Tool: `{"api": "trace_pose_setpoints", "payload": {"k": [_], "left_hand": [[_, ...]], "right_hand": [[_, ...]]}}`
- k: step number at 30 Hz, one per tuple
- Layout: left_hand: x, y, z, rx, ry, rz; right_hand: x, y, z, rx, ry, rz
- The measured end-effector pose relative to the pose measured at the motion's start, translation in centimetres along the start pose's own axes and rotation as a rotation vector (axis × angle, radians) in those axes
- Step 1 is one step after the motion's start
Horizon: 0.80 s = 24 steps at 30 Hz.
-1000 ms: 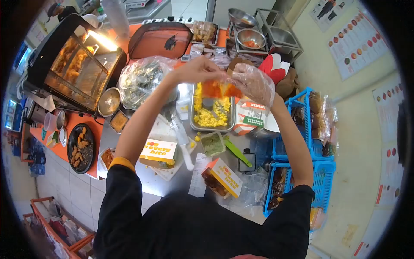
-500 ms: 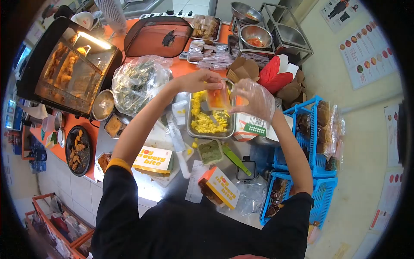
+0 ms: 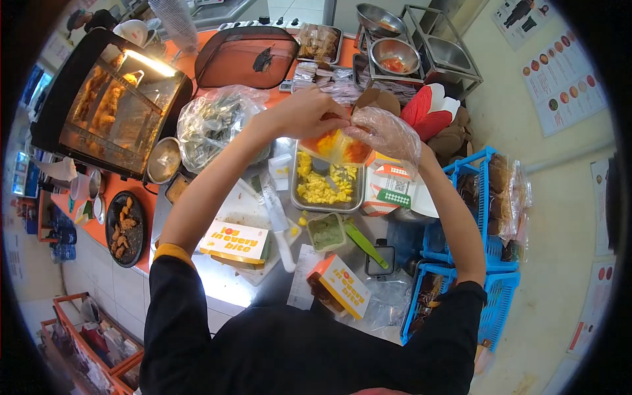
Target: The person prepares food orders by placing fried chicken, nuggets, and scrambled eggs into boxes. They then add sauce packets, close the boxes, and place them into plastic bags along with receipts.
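A small clear plastic bag [image 3: 337, 149] with orange-red contents hangs over the metal tray [image 3: 361, 191], which holds yellow food pieces. My left hand [image 3: 304, 113] is bare and pinches the bag's upper edge. Beside it my right hand [image 3: 390, 135], in a clear plastic glove, has its fingers closed at the same edge. The fingertips of both hands meet there and partly hide each other. Below the tray stand a square tub [image 3: 326, 233] of pale green stuff and green tongs [image 3: 363, 243].
A knife [image 3: 275, 214] lies left of the tray on a cutting board near a printed box [image 3: 236, 241]. Another printed box [image 3: 338, 285] is in front. Blue baskets [image 3: 497, 303] stand right, a heated food display [image 3: 108, 105] left, and a large plastic bag of leaves [image 3: 214, 125] behind.
My right hand has moved left from apart, closing its fingers on the bag's upper edge beside my left hand. The bag now looks more spread out. The view has shifted slightly.
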State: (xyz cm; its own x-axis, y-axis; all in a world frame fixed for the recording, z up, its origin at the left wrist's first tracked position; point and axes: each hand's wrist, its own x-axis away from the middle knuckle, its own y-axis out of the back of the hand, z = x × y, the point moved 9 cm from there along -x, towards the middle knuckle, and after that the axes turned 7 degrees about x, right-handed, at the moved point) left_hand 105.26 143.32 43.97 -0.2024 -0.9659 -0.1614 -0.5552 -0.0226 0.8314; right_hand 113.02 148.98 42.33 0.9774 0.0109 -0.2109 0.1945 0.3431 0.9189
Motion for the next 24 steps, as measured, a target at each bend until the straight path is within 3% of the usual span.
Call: {"api": "trace_pose_setpoints", "payload": {"k": [1, 4, 7, 10, 13, 16, 19, 22, 24], "left_hand": [[0.1, -0.1, 0.0, -0.006, 0.002, 0.006], [0.6, -1.5, 1.5, 0.418, 0.043, 0.075], [1.1, -3.3, 2.4, 0.830, 0.041, -0.009], [1.3, -5.0, 3.1, 1.079, 0.071, -0.042], [1.7, -4.7, 3.2, 0.904, 0.090, -0.065], [2.1, -2.4, 1.4, 0.416, 0.189, -0.043], [2.3, -1.3, -1.3, 0.095, 0.024, 0.026], [2.4, -3.0, 3.1, 0.773, 0.249, 0.032], [2.2, -4.6, 3.0, 0.961, 0.232, -0.038]], "right_hand": [[0.2, 0.4, 0.3, 0.002, 0.018, -0.035], [0.8, 1.1, 2.0, 0.035, 0.152, -0.178], [1.5, 2.3, 3.6, 0.120, 0.162, -0.254], [1.5, 2.3, 4.5, 0.187, 0.221, -0.187], [1.6, 1.6, 3.8, 0.176, 0.169, -0.132], [3.1, 1.8, 4.6, 0.227, 0.427, -0.187], [2.6, -0.5, 1.3, 0.043, -0.030, 0.177], [2.6, 1.4, 3.7, 0.170, 0.150, -0.090], [3.1, 2.3, 6.7, 0.346, 0.248, -0.143]]}}
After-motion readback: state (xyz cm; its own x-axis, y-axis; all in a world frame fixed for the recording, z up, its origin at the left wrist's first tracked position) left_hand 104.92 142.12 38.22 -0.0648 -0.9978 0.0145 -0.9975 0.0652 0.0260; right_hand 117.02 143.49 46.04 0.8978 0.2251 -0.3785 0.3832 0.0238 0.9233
